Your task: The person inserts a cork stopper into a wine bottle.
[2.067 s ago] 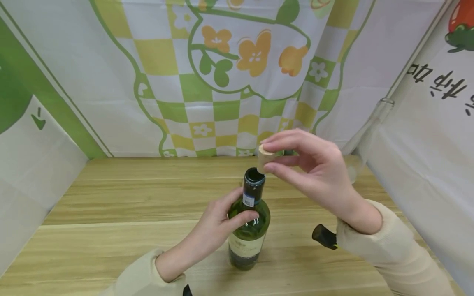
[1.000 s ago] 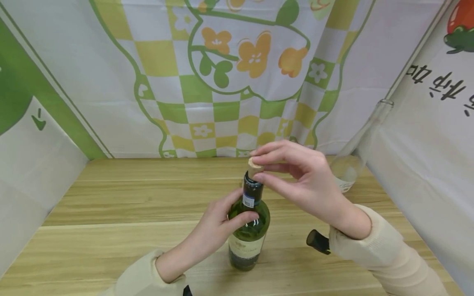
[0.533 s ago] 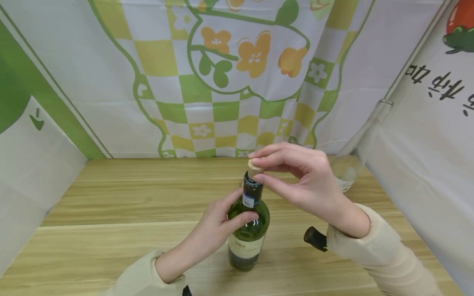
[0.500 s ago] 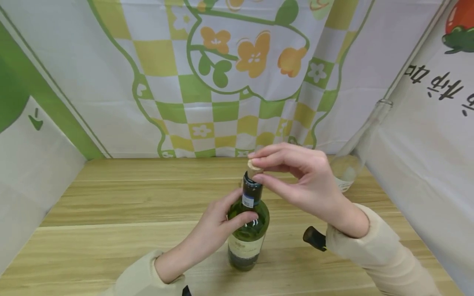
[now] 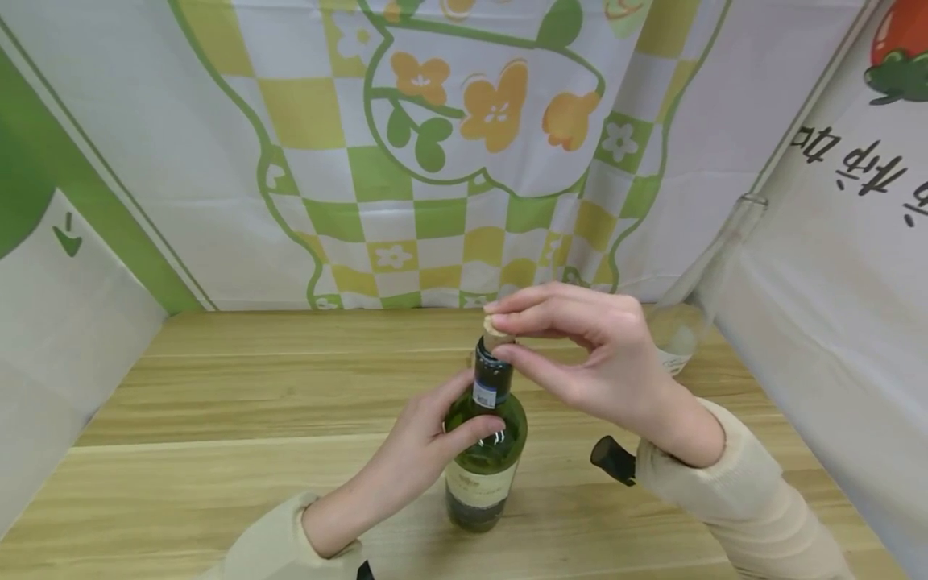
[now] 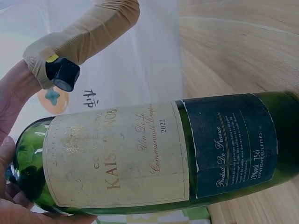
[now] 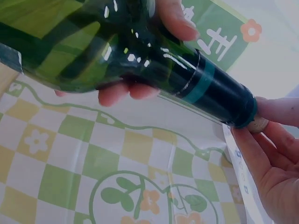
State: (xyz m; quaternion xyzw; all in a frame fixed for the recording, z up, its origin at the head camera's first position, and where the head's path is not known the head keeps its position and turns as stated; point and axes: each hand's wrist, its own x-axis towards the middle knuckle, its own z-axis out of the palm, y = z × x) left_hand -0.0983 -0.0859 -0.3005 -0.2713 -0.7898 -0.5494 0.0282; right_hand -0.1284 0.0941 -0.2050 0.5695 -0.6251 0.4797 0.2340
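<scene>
A green wine bottle (image 5: 482,483) with a cream and dark label stands upright on the wooden table. My left hand (image 5: 416,447) grips it round the shoulder, thumb across the front; the left wrist view shows the label (image 6: 119,156) up close. In the mouth of its dark neck (image 5: 493,379) sits a cork (image 5: 496,332), its upper part sticking out. My right hand (image 5: 598,346) pinches that cork between thumb and fingers. From the right wrist view, the cork (image 7: 258,123) shows only as a short stub at the rim, fingertips right beside it.
A clear glass bottle (image 5: 681,322) stands at the back right of the table (image 5: 254,387), partly behind my right hand. A patterned cloth (image 5: 435,217) hangs along the back, with white cloth walls on both sides.
My right hand has brought the cork down and left from above the bottle into its mouth, then slightly lower. My left hand has kept its grip on the bottle.
</scene>
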